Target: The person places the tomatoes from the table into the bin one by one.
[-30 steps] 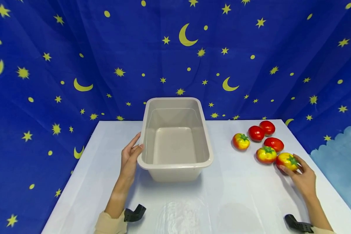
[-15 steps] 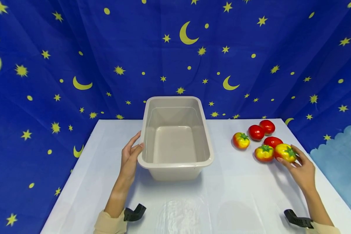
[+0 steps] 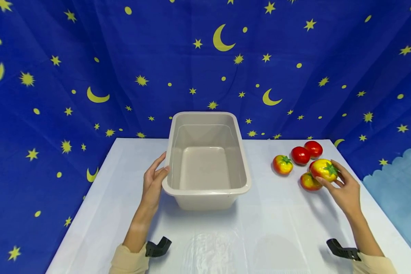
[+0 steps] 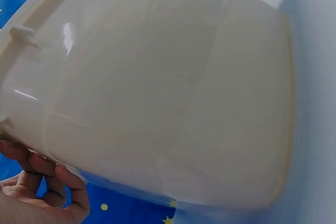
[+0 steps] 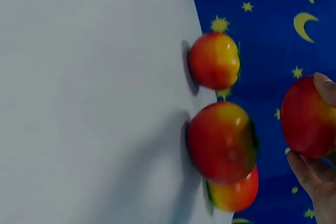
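Note:
My right hand [image 3: 344,192] holds a red-and-yellow tomato [image 3: 322,169] with a green star-shaped calyx, raised above the white table. In the right wrist view, fingers and thumb grip this tomato [image 5: 307,119] at the right edge. Below it in the head view is another red-and-yellow tomato [image 3: 309,182], partly covered. A third red-and-yellow tomato [image 3: 282,164] lies to the left. My left hand [image 3: 152,186] grips the left rim of a deep beige plastic basin [image 3: 205,203], thumb at the rim. The left wrist view shows curled fingers at the basin's wall [image 4: 157,87].
Two red tomatoes, one nearer [image 3: 300,155] and one farther [image 3: 313,149], lie at the back right of the table [image 3: 267,228]. Another red one is mostly hidden behind the held tomato. A blue curtain [image 3: 157,45] with stars and moons hangs close behind the table.
My right hand has lifted the red-and-yellow tomato from the table's right side and carried it up and leftward over the others. The left hand and basin have stayed in place.

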